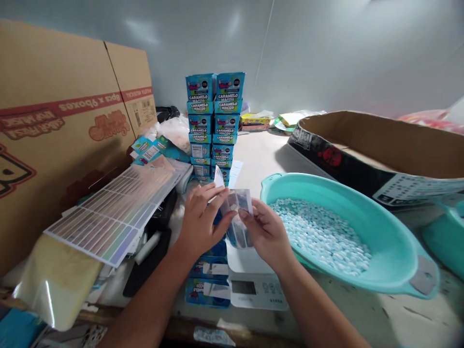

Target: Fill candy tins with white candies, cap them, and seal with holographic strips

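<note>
My right hand [270, 232] grips a small clear plastic case [243, 232], thumb in front, above the white kitchen scale [259, 290]. My left hand [201, 220] is at the case's left side, its thumb reaching to the case. A small white sticker with a rainbow sheen [219, 177] stands up at the left fingertips. Below and left of the scale lie blue candy packs [208, 292] with pale strips on them. Just beyond my hands rise two stacks of blue candy boxes [213, 130].
At right sits a turquoise tub [391, 256] holding many small pale-blue candies [322, 237]. Behind it is an open black carton [326, 154]. Sticker sheets [119, 212] and a yellowish plastic-covered pad [58, 275] lie at left, beside a large cardboard box [72, 87].
</note>
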`<state>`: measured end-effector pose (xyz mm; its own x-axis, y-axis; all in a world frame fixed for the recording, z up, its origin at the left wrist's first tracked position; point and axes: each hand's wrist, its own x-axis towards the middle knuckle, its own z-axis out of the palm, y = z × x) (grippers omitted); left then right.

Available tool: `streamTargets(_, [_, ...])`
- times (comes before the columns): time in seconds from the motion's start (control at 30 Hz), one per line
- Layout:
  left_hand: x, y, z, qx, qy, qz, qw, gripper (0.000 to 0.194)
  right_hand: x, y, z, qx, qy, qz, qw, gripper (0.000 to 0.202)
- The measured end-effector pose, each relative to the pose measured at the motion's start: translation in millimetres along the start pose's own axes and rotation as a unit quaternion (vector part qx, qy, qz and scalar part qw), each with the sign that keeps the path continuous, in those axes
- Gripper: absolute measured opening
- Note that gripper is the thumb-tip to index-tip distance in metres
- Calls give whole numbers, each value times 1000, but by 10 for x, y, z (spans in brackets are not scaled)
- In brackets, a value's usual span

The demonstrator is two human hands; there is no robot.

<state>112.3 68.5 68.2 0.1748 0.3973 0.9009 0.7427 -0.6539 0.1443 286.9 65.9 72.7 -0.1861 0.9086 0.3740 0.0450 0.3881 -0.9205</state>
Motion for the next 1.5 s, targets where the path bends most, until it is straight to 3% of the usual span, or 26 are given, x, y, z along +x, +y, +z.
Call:
streamTargets(0.2, [33,-33,-32,9,52,-24,998,29,-43,33,3,-46,-39,-51,997,31])
streamTargets(0.47, [7,-64,-67,55,58,61,995,29,-37,61,-2,-57,-39,-62,996,30])
streamTargets(0.8, [7,-94,-48,39,73,80,993,28,-34,94,-13,-44,-29,-61,997,29])
streamTargets(0.93, [1,-90,-49,35,59,71,995,20,-25,87,-14,-45,-24,-62,997,28])
streamTargets(1.17, [14,-78,-31,29,40,30,998,25,-18,28,-15,-51,-21,-68,996,29])
streamTargets(1.5, [63,-38,-46,-113,73,-26,991,12,1,5,-36,-90,3,-72,993,31])
